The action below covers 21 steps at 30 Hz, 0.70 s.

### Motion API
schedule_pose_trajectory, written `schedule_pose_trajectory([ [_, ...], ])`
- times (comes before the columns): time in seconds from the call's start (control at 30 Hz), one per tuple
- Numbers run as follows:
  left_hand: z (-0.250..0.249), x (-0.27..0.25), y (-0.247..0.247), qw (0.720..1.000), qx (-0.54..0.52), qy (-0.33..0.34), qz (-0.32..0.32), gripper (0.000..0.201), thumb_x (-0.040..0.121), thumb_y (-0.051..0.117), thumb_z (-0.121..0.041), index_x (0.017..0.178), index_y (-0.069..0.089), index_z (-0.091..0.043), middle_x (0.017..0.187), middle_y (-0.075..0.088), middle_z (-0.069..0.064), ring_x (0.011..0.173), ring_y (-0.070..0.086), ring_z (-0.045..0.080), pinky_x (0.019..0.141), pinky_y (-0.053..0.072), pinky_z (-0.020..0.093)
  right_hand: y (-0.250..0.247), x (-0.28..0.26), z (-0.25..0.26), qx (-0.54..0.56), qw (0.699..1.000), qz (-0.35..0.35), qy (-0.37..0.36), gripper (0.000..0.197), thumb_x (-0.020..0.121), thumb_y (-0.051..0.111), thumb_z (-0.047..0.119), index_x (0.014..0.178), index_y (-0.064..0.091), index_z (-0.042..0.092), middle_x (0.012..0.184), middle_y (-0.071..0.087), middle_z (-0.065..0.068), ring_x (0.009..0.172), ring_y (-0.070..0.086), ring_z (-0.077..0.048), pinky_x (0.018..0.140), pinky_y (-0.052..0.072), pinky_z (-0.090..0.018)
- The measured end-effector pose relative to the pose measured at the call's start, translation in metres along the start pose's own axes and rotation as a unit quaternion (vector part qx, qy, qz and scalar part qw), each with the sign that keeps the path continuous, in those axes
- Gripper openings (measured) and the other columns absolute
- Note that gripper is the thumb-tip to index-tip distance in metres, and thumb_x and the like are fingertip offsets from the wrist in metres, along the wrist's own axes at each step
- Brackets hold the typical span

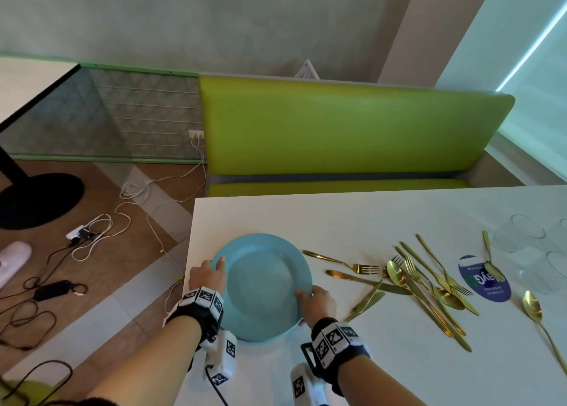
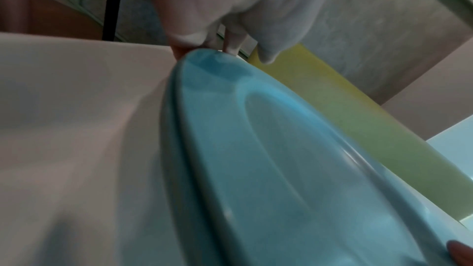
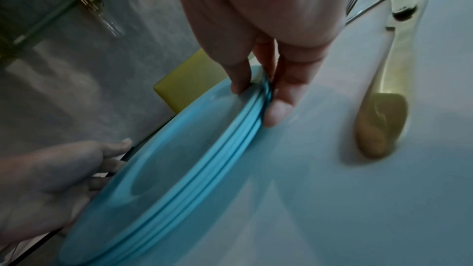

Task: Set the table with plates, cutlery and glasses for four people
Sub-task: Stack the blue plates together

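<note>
A stack of light blue plates (image 1: 264, 286) sits near the left edge of the white table (image 1: 352, 215). My left hand (image 1: 208, 275) grips the stack's left rim, thumb on top. My right hand (image 1: 316, 301) grips the right rim; in the right wrist view its thumb lies on the top plate (image 3: 163, 161) and a finger (image 3: 280, 106) runs down the stacked edges. The left wrist view shows the plates (image 2: 281, 159) close up, pinched at the far rim by my left hand (image 2: 204, 43). Gold cutlery (image 1: 423, 280) lies scattered to the right, several clear glasses (image 1: 521, 237) beyond it.
A blue round sticker (image 1: 487, 286) lies on the table under a spoon. A lone gold spoon (image 1: 534, 307) lies at the far right. A green bench (image 1: 352, 129) stands behind the table. Cables and a power strip (image 1: 82, 234) cover the floor at left.
</note>
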<state>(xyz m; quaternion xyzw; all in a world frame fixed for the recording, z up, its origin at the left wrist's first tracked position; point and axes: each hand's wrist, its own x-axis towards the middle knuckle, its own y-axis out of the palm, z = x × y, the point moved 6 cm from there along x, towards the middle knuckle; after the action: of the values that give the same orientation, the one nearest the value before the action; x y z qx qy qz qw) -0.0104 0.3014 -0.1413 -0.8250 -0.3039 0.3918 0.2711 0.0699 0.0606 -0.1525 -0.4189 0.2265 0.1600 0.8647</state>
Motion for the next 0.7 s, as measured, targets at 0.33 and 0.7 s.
schedule_pose_trajectory([
  [0.33, -0.019, 0.035, -0.025, 0.999, -0.029, -0.038, 0.016, 0.049, 0.099, 0.033, -0.028, 0.126, 0.053, 0.007, 0.131, 0.053, 0.026, 0.119, 0.052, 0.038, 0.094, 0.041, 0.036, -0.005, 0.038, 0.046, -0.041, 0.999, -0.018, 0.004, 0.051, 0.097, 0.037, 0.039, 0.117, 0.061, -0.001, 0.116, 0.065, -0.018, 0.111, 0.059, -0.03, 0.092, 0.045, -0.032],
  [0.7, -0.042, 0.065, -0.034, 0.992, -0.113, -0.037, 0.043, 0.039, 0.094, 0.039, -0.018, 0.117, 0.056, 0.009, 0.114, 0.057, 0.025, 0.091, 0.05, 0.033, 0.072, 0.031, 0.029, -0.008, 0.07, 0.088, 0.045, 0.999, 0.011, -0.005, 0.059, 0.099, 0.029, 0.044, 0.124, 0.055, -0.003, 0.123, 0.059, -0.023, 0.115, 0.055, -0.033, 0.093, 0.042, -0.034],
])
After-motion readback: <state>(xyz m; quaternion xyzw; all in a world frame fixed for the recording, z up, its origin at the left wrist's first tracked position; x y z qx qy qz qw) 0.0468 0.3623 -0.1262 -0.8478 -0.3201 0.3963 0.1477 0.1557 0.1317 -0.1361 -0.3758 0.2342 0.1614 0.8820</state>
